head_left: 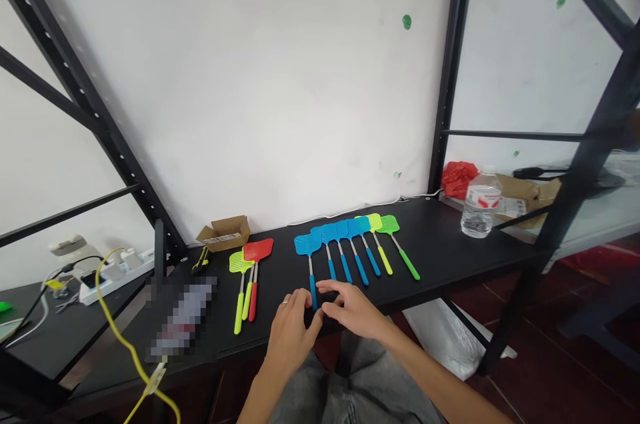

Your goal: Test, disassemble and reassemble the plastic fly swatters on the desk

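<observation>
Blue flyswatter (pixel 313 285) between both hands (pixel 291 331) (pixel 356 312)

Counted by their handles, there are ten mesh-headed plastic fly swatters: five blue ones (pixel 347 269) at lower centre; three yellow-green ones, two left of centre (pixel 247 301) and one right of centre (pixel 385 261); one red one (pixel 253 301) left of centre; and one green one (pixel 409 264) right of centre. Two bare hands (pixel 355 307) show at bottom centre, one clear plastic bottle (pixel 477 211) at right, and one small open brown cardboard box (pixel 227 236) left of centre.
</observation>
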A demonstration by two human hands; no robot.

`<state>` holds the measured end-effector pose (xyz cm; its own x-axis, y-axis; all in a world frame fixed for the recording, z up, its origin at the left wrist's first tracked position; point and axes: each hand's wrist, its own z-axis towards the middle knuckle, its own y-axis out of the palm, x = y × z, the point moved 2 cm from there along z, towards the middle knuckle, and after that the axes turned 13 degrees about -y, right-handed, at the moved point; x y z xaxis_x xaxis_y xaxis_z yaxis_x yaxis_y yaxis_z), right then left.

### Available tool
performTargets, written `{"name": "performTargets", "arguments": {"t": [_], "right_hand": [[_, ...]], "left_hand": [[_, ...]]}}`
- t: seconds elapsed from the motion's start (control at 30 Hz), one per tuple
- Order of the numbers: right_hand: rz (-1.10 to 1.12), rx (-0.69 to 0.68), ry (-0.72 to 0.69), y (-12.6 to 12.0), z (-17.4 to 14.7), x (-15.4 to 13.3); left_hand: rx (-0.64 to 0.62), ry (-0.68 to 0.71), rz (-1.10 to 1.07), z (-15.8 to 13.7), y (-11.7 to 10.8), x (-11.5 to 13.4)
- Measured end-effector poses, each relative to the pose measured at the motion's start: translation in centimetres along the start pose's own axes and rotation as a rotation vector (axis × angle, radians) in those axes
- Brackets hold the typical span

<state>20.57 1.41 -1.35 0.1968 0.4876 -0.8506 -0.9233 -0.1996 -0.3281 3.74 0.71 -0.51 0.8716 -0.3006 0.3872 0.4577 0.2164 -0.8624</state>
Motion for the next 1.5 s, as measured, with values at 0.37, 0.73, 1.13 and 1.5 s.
{"name": "performTargets", "arguments": {"t": [0.37,0.73,1.13,1.5], "right_hand": [[0.043,0.01,0.028,0.0,0.0,0.6],[0.063,0.018,0.02,0.2,0.1,0.8],[0.06,0.021,0.011,0.3,0.1,1.1],[0.046,0.013,0.012,0.2,0.1,0.6]], "left_hand": [[0.015,0.061,-0.007,-0.1,0.2,-0.1],[0.032,0.119,0.084,-0.1,1.4,-0.9],[0.015,0.104,0.062,-0.2,1.5,-1.0],[0.011,0.095,0.04,-0.1,1.5,-1.1]]}}
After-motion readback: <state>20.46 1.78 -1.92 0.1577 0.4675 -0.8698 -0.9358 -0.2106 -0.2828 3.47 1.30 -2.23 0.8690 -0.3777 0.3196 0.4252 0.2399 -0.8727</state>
